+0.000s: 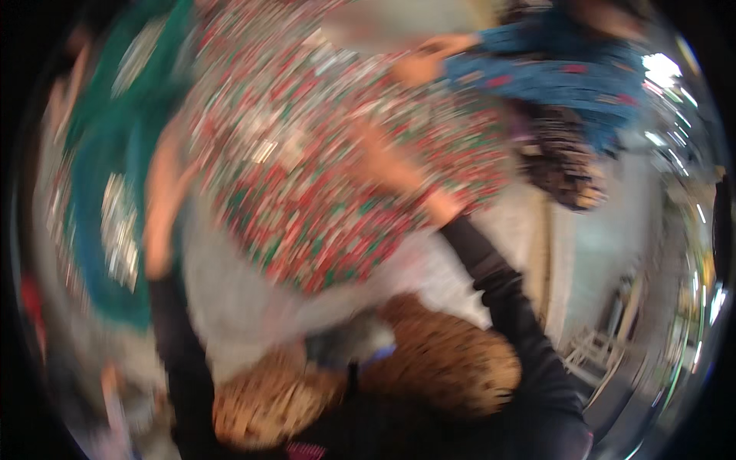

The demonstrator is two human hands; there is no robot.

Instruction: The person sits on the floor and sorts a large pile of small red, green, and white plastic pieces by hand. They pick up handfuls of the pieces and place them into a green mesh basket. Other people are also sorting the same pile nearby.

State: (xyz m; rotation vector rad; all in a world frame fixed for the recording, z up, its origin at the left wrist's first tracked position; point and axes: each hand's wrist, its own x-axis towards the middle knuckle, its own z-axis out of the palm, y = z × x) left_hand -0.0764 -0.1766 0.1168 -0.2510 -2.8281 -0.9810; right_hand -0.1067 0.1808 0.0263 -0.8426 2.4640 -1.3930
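Note:
A wide heap of small red, green and white pieces (330,230) lies in front of me, too smeared by motion to tell their kind. My right hand (391,165) reaches over the heap, its fingers blurred into the pieces. On the left, my left hand (162,203) is beside a teal basket (107,284), with fingers stretched out and thumb apart. Whether it touches the basket's side I cannot tell. Whitish pieces (121,230) show inside the basket.
Across the heap at upper right, a person in a blue patterned sleeve (537,69) has a hand (422,65) over the pieces. Pale sheeting (230,299) lies at the heap's near edge. A light stool-like frame (594,356) stands at right. A second teal basket (165,61) is at upper left.

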